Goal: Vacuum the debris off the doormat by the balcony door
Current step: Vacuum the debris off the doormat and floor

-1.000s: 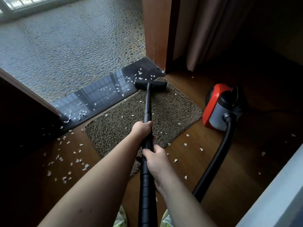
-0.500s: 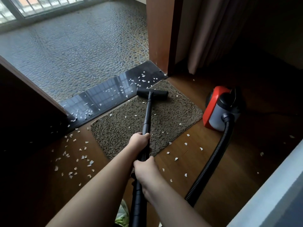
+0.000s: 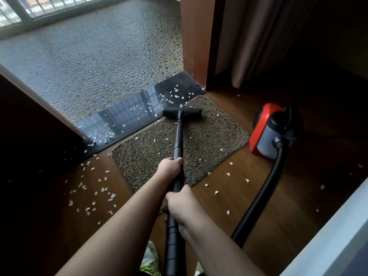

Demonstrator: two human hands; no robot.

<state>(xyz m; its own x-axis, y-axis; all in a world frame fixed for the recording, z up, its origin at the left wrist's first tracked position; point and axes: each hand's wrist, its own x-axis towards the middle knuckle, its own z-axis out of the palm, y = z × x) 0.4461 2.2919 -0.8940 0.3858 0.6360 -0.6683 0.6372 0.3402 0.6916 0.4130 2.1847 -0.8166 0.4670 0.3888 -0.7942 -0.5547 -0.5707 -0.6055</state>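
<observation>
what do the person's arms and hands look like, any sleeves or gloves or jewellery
Both forearms are bare as far as the picture shows, with no sleeves in view. The left hand and the right hand wear no gloves. No watch, ring or bracelet shows.

The wooden floor (image 3: 249, 198) carries a brown doormat (image 3: 211, 140), set just beside the dark glossy threshold strip (image 3: 127, 114) of the balcony doorway. White flakes of debris (image 3: 93, 188) lie scattered on the wood left of the mat, more on the strip, and a few on the mat and on the wood to its right. The black vacuum head (image 3: 182, 112) rests on the mat's far edge. A red and grey vacuum cleaner (image 3: 268, 134) stands on the wood, just right of the mat. Beyond the strip lies pebble-patterned tile (image 3: 95, 60).
</observation>
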